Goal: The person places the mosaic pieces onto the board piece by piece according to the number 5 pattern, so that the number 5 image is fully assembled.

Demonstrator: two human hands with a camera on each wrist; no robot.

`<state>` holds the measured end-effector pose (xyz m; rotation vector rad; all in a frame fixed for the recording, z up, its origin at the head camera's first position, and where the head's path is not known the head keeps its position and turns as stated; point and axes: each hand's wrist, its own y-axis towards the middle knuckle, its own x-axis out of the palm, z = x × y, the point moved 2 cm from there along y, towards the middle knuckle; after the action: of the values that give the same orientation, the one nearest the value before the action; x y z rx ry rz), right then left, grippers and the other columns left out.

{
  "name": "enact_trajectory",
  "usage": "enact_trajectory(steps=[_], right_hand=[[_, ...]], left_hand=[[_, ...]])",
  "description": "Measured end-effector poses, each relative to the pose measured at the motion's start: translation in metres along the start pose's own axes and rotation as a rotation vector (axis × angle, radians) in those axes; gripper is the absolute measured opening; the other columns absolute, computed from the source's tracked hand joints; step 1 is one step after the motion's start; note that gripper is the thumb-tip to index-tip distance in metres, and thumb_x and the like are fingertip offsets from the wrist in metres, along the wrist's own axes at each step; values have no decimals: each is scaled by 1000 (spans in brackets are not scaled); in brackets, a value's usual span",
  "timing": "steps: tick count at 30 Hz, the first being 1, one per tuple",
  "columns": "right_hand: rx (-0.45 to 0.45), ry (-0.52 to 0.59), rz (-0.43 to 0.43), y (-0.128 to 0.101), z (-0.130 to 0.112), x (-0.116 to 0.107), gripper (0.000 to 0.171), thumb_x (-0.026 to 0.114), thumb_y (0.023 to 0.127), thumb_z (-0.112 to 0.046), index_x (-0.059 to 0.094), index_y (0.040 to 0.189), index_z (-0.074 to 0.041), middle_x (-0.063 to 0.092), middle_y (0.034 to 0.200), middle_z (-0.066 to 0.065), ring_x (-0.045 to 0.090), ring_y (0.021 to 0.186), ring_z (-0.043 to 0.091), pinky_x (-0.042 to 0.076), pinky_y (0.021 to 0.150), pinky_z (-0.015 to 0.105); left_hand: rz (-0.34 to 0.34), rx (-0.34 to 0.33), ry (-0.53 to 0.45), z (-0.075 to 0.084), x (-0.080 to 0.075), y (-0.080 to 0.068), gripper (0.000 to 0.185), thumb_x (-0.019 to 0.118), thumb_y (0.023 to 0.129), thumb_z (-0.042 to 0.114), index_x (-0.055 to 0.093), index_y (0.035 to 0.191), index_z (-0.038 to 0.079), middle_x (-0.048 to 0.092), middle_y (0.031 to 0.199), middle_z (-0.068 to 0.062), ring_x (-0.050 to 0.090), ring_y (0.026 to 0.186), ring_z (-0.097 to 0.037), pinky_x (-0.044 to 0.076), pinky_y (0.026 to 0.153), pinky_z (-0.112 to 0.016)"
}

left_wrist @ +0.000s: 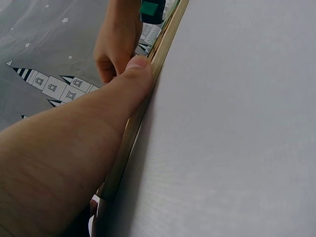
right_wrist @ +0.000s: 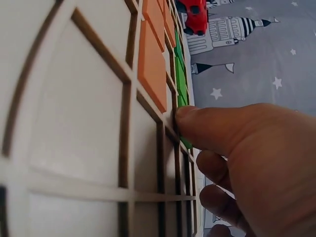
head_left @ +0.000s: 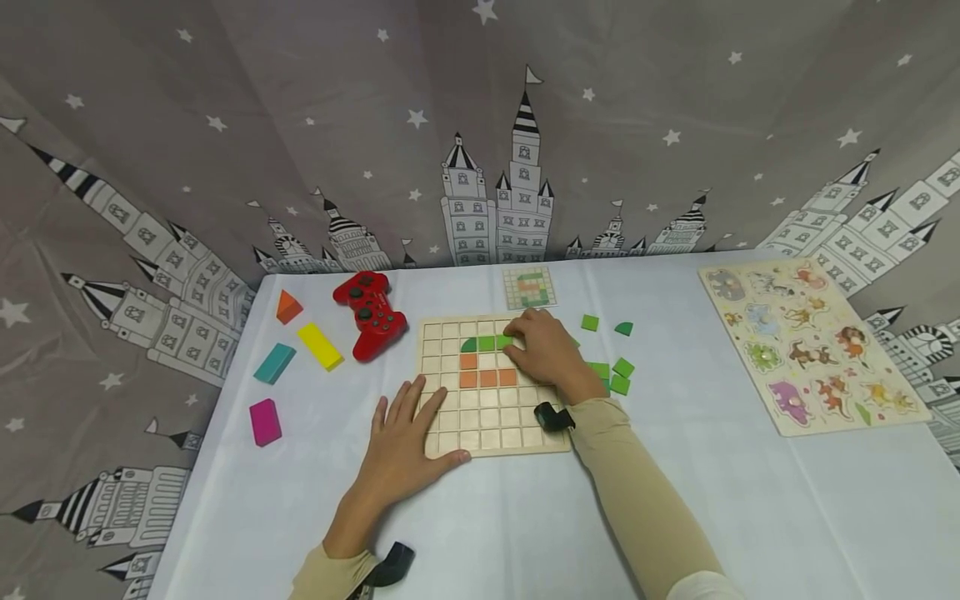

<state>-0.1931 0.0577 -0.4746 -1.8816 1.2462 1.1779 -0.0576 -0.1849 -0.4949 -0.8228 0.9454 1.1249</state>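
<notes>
Low in the head view, the left hand (head_left: 401, 454) lies flat on the near left corner of the grid board (head_left: 491, 387), fingers straight and spread, thumb against its edge; the left wrist view shows that thumb (left_wrist: 139, 74) pressed along the board's side. Just past it, mid-frame, the right hand (head_left: 543, 350) rests on the board's far right part, fingers curled down on a green tile (head_left: 504, 341) at the end of the green row; the right wrist view shows the thumb (right_wrist: 207, 129) pushing that tile (right_wrist: 183, 106) at the edge of a cell, next to the orange tiles (right_wrist: 153, 64). The tile looks only partly seated, so it could tip on the divider or jump out if pressed off-centre, and the board could slide on the smooth cloth if the left hand eases. Loose green tiles (head_left: 619, 375) lie right of the board, near the right wrist; a sleeve could sweep them. Farther up sits a pattern card (head_left: 529, 287), at upper left a red gamepad (head_left: 370, 312) and coloured blocks (head_left: 318, 345), at right an animal puzzle (head_left: 813, 342). No readable writing or brand shows anywhere on the table (head_left: 720, 500).
</notes>
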Motion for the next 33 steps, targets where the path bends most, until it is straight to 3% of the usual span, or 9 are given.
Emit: enact_trajectory(steps=[33], right_hand=[[74,-5,26,-4,8,1,30,67,99,-37,76,121,-19,70,118,4,60,112,27,49,99,46]], left_hand=[[32,14,-10,0,1,0,99,71,78,71,40,157,20,22,170,-13,18,157,-37,10,124,-64]])
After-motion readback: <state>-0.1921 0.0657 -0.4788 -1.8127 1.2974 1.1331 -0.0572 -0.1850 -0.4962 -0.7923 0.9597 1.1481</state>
